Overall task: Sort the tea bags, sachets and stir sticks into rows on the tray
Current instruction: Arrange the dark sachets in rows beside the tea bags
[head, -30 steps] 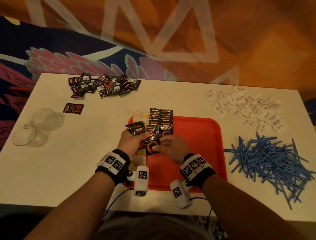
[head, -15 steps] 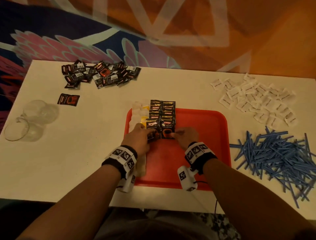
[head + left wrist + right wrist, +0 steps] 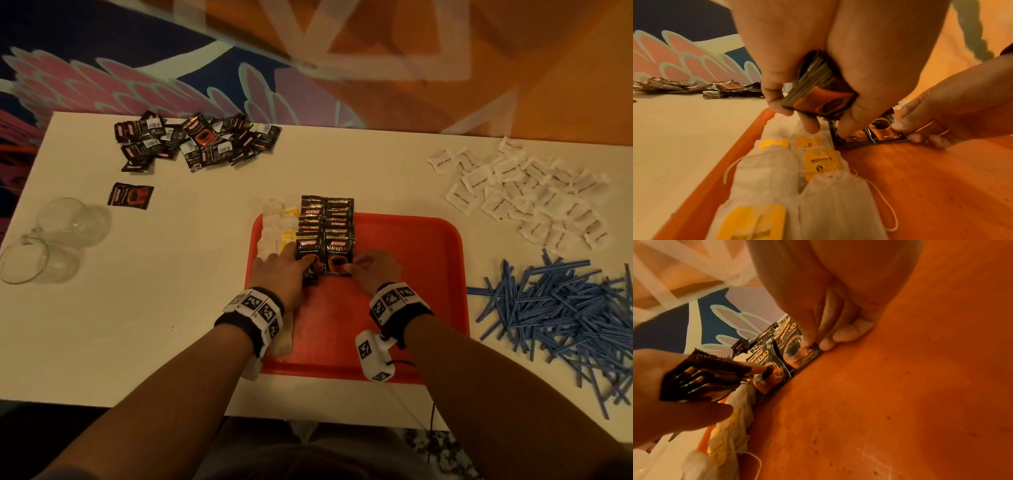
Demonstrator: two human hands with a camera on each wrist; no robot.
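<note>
We note two columns of black coffee sachets (image 3: 326,226) overlapping like shingles on the far left part of the red tray (image 3: 404,308), their far ends reaching past the tray's rim. Each sachet is glossy foil, rectangular, with serrated ends, a printed orange cup and the word SUPREMO. Just left of them runs a double row of tea bags (image 3: 797,186): white, gauzy paper pouches with yellow tags and thin white strings.

Left hand (image 3: 282,270): we see it palm down at the near end of the left column. Its curled fingers and thumb clamp a small stack of sachets (image 3: 818,91) edge-on, while one fingertip (image 3: 844,129) presses the nearest sachet (image 3: 869,134) flat on the tray.

Right hand (image 3: 373,270): we see it low over the tray, the thumb tip (image 3: 898,125) on the face of the near right sachet (image 3: 339,255), the other fingers curled against its edge on the tray surface. We read this as a pinch on that sachet.

The tray is hard plastic, lightly speckled, with rounded corners. It sits on a plain white table (image 3: 154,308).

Off the tray: a loose heap of black sachets (image 3: 195,144) at the far left, one single sachet (image 3: 130,195) apart from it, a scatter of white sachets (image 3: 524,195) at the far right, and a pile of thin blue stir sticks (image 3: 561,318) right of the tray. Two clear glasses (image 3: 51,240) lie at the left edge.
</note>
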